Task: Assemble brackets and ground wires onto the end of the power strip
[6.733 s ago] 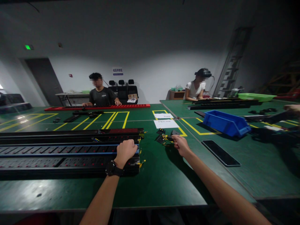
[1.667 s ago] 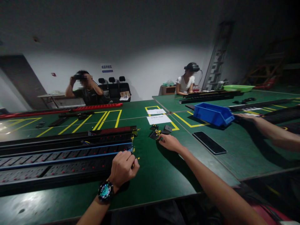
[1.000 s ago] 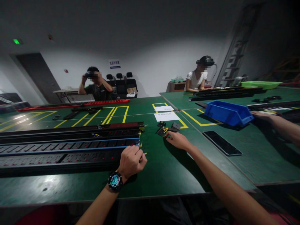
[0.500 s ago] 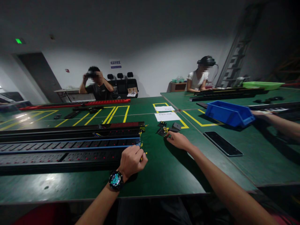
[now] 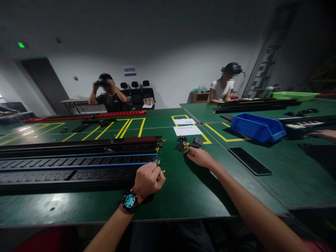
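My left hand (image 5: 148, 179), with a watch on its wrist, is closed in a pinch at the right end of the nearest long black power strip (image 5: 65, 176), where thin yellow wires (image 5: 161, 172) stick out. Two more long strips (image 5: 78, 147) lie behind it. My right hand (image 5: 201, 156) reaches forward, its fingertips on a small heap of black parts with yellow wires (image 5: 187, 144); the fingers are curled and what they hold is hidden.
A flat black panel (image 5: 249, 161) and a blue bin (image 5: 257, 126) lie to the right. White paper sheets (image 5: 187, 130) sit beyond the heap. Another person's hand (image 5: 324, 134) is at the far right. Two people sit across the green tables.
My hands have barely shifted over the last second. The other person's arm at the right has drawn back toward the frame edge.
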Available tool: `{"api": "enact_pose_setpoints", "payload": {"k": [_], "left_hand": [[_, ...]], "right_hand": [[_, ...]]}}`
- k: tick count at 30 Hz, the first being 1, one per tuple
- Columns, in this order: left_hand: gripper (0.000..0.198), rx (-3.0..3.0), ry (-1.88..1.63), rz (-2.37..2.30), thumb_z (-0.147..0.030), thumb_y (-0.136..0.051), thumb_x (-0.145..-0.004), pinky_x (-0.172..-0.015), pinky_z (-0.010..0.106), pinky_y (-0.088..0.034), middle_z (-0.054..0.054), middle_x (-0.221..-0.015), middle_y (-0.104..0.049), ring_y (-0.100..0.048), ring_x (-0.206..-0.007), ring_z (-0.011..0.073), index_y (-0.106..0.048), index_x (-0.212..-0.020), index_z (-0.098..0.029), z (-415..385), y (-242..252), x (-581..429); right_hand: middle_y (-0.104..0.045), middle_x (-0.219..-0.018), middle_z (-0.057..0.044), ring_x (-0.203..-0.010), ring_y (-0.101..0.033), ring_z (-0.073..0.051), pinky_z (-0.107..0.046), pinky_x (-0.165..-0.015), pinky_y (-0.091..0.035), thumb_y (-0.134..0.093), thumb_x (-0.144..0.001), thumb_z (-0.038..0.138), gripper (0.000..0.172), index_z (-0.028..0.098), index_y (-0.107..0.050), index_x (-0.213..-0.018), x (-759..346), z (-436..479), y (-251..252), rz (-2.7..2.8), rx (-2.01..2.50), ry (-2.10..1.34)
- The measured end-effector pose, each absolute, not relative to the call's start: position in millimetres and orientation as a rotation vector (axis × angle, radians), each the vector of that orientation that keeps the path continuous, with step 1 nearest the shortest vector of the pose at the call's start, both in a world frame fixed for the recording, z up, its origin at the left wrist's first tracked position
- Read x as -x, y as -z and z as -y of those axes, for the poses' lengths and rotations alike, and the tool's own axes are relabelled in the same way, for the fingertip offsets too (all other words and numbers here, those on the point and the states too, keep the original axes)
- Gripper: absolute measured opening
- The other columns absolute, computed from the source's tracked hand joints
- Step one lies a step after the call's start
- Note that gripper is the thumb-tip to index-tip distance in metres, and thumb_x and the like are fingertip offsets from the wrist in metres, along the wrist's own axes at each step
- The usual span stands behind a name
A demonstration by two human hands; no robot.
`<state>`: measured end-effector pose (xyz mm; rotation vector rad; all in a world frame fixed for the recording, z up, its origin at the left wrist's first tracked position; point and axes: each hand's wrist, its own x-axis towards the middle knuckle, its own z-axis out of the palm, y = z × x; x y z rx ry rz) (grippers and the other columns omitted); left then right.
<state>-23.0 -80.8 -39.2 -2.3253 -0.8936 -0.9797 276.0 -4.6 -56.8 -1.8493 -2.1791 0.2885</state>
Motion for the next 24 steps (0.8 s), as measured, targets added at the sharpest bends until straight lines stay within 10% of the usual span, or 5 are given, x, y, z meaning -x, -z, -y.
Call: {"api": "enact_pose_setpoints", "payload": {"k": [24], "left_hand": [[0.027,2.324,0.966,0.9,-0.017,-0.055,-0.088,-0.059,0.032,-0.035,0.001,-0.062,-0.051,-0.046,-0.06,0.0151,-0.05,-0.061,-0.021,80.8,39.2,22.5]], "right_hand": [[-0.073,-0.097,-0.007,-0.085,-0.068,-0.023,-0.026,-0.063,-0.035,-0.053,-0.093,0.031,0.023,0.023,-0.063,-0.112,-275.9,5.0,56.2,2.175,1.858,-0.293]]}}
